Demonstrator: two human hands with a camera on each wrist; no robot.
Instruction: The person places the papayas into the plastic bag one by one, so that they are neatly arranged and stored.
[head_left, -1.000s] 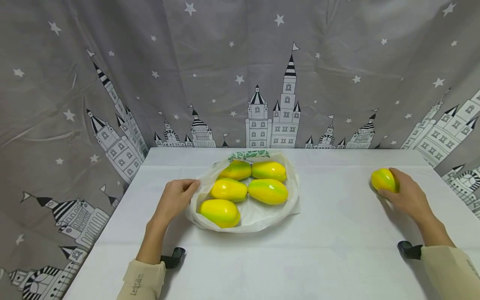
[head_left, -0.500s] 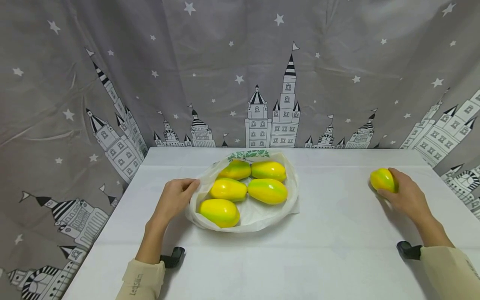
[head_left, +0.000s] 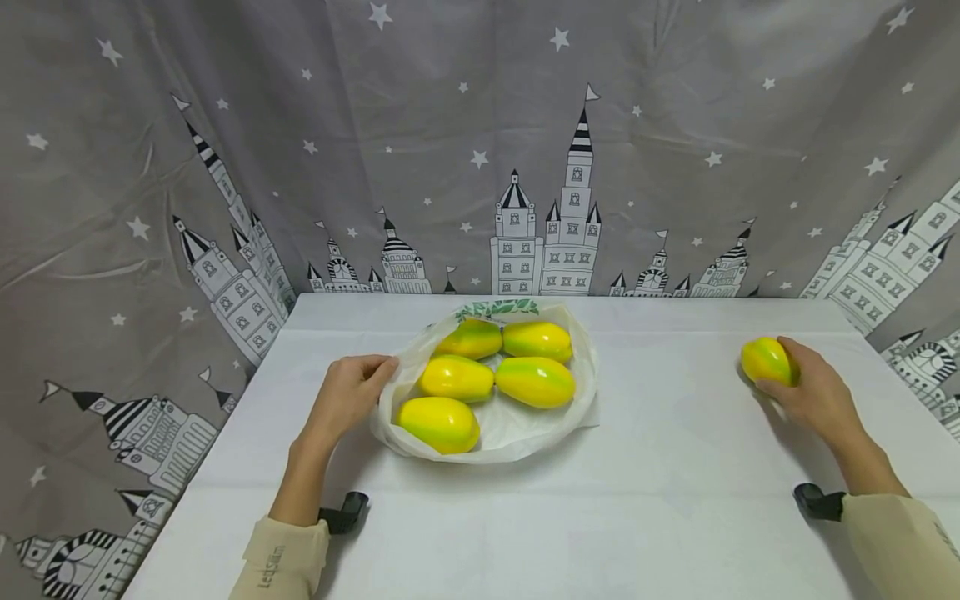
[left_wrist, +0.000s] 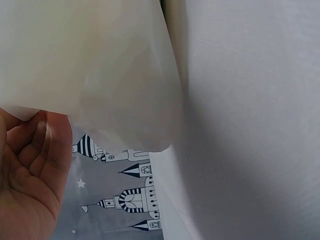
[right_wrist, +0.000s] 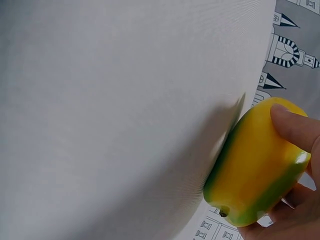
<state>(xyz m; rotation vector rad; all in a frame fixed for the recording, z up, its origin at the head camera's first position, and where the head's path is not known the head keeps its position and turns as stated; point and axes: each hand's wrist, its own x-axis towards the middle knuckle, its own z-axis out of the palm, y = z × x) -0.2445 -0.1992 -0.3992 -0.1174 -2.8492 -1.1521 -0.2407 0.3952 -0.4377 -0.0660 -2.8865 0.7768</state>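
A white plastic bag [head_left: 517, 446] with a green leaf print lies on the table with its mouth wide. Inside it are several yellow-green papayas, among them a front one [head_left: 438, 425] and a right one [head_left: 536, 383]. My left hand [head_left: 352, 392] pinches the bag's left rim; in the left wrist view the thin bag wall [left_wrist: 125, 85] hides the fingertips. Far to the right, my right hand [head_left: 813, 392] grips another papaya [head_left: 767, 361] from its right side. In the right wrist view, the thumb lies across this papaya [right_wrist: 260, 160], with its dark stem end showing.
The table [head_left: 660, 500] is covered with a white cloth. Behind and beside it hangs a grey curtain [head_left: 420, 192] printed with castles and stars. White tabletop lies between the bag and the right hand.
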